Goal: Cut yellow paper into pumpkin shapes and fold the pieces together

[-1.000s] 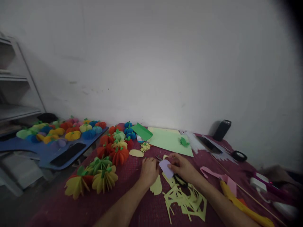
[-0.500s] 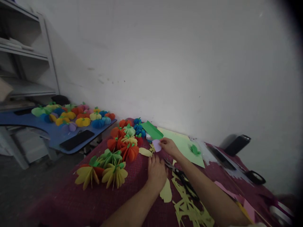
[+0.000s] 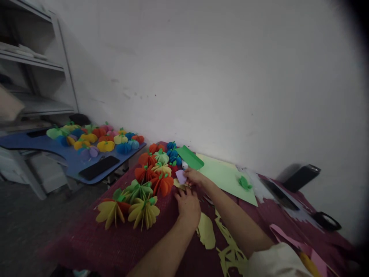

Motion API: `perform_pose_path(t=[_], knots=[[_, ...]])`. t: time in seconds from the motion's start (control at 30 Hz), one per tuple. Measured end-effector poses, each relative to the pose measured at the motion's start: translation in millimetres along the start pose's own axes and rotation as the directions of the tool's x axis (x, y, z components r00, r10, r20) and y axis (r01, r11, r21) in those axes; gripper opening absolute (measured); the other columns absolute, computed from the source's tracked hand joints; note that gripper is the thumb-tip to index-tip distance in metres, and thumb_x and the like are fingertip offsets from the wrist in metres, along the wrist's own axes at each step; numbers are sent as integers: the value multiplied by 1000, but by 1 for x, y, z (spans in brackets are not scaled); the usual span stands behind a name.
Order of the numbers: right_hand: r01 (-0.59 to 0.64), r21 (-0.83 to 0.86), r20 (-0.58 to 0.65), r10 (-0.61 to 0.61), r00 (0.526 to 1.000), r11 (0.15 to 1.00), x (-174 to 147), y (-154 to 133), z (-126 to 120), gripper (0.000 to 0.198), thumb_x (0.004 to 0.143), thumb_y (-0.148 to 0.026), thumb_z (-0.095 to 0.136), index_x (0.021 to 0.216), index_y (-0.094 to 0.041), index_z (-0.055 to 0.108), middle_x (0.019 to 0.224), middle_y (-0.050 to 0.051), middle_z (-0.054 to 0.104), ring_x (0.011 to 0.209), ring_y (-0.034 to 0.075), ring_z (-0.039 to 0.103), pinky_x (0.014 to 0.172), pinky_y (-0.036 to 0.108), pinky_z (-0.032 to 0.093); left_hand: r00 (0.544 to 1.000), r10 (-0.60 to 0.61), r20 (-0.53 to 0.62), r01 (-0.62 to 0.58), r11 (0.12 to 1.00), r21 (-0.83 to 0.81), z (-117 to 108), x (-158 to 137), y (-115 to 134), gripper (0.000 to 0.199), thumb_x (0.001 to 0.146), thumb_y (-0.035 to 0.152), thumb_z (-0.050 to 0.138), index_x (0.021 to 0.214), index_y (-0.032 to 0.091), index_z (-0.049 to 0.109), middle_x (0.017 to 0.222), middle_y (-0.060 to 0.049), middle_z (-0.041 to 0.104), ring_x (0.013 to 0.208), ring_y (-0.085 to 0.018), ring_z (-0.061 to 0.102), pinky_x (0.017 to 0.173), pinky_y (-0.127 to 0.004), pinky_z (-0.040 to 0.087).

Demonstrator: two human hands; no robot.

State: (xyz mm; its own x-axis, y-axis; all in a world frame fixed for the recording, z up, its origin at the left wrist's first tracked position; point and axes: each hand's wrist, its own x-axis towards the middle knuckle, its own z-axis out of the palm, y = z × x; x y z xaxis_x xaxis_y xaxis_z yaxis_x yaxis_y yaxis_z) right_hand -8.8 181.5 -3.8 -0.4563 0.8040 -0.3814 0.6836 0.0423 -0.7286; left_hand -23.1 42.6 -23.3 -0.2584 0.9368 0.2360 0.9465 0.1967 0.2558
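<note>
In the head view, my right hand [image 3: 194, 177] pinches a small lilac piece of paper [image 3: 180, 176] at its edge. My left hand [image 3: 188, 206] lies flat with fingers spread on the maroon tablecloth [image 3: 98, 246]. Its fingertips are at a pale yellow paper cutout [image 3: 178, 184], partly covered by the hands. By my left wrist lies a bigger stack of pale yellow paper cutouts [image 3: 206, 231]. A scissors blade [image 3: 208, 199] shows beneath my right forearm, which hides the rest. Several folded paper pumpkins [image 3: 144, 212] stand left of my hands.
A green folded paper [image 3: 190, 157] and a pale green sheet [image 3: 223, 177] lie near the wall. Yellow paper offcuts [image 3: 232, 257] and pink paper [image 3: 305, 246] are at the right, with a tape roll [image 3: 327, 221]. More paper pumpkins [image 3: 105, 146] cover a blue table [image 3: 66, 163].
My right hand has moved left and slightly up with the lilac paper, now over the yellow cutout. My right forearm covers more of the scissors. The view has shifted slightly.
</note>
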Motion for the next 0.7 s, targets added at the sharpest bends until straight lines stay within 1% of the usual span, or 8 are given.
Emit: perform_pose_path(t=[0.1, 0.17, 0.23, 0.37, 0.5, 0.6, 0.7], knots=[[-15, 18, 27, 14, 1000, 1000, -1, 3, 0, 28, 86, -29, 48, 109, -14, 50, 106, 7, 55, 88, 17, 57, 74, 37, 49, 1000, -14, 18, 14, 1000, -1, -5, 2, -2, 39, 81, 15, 34, 116, 16, 52, 118, -17, 50, 103, -32, 44, 81, -50, 31], [-13, 28, 33, 12, 999, 1000, -3, 4, -2, 27, 86, -28, 48, 108, -14, 51, 105, 7, 55, 87, 17, 57, 73, 36, 49, 999, -15, 37, 16, 1000, -9, -9, 2, -3, 39, 81, 12, 32, 113, 15, 54, 111, -17, 54, 98, -30, 47, 77, -46, 33], [-2, 42, 7, 2, 1000, 999, -5, 5, -6, 26, 86, -28, 48, 108, -14, 51, 105, 7, 56, 87, 17, 57, 73, 36, 49, 998, 0, 61, 1, 1000, -21, -15, 2, -4, 38, 80, 10, 31, 106, 13, 58, 103, -17, 57, 93, -28, 49, 75, -44, 34], [36, 82, -119, -26, 993, 996, -6, 10, -22, 28, 86, -29, 48, 109, -14, 50, 107, 7, 55, 89, 18, 56, 74, 37, 48, 994, 42, 97, -39, 999, -35, -21, 3, -6, 33, 78, 9, 35, 93, 10, 64, 94, -17, 60, 90, -27, 49, 73, -41, 33], [91, 102, -248, -63, 967, 991, -11, 13, -49, 27, 86, -29, 48, 109, -14, 51, 106, 7, 55, 87, 17, 57, 73, 36, 49, 995, 46, 88, -43, 998, -37, -18, 5, -7, 31, 78, 10, 36, 92, 11, 64, 93, -17, 60, 90, -28, 49, 72, -41, 33], [151, 78, -336, -117, 935, 985, -20, 12, -68, 28, 87, -30, 46, 109, -14, 50, 103, 7, 56, 83, 16, 57, 70, 34, 49, 995, 61, 75, -58, 998, -39, -14, 6, -6, 30, 78, 10, 38, 91, 10, 64, 92, -16, 60, 90, -28, 49, 73, -41, 32], [191, 23, -376, -168, 911, 981, -29, 10, -76, 28, 87, -30, 47, 110, -14, 50, 105, 7, 55, 86, 17, 57, 72, 36, 49, 994, 89, 62, -87, 995, -39, -12, 5, -4, 28, 77, 11, 40, 89, 10, 65, 91, -16, 61, 90, -28, 49, 75, -41, 32]])
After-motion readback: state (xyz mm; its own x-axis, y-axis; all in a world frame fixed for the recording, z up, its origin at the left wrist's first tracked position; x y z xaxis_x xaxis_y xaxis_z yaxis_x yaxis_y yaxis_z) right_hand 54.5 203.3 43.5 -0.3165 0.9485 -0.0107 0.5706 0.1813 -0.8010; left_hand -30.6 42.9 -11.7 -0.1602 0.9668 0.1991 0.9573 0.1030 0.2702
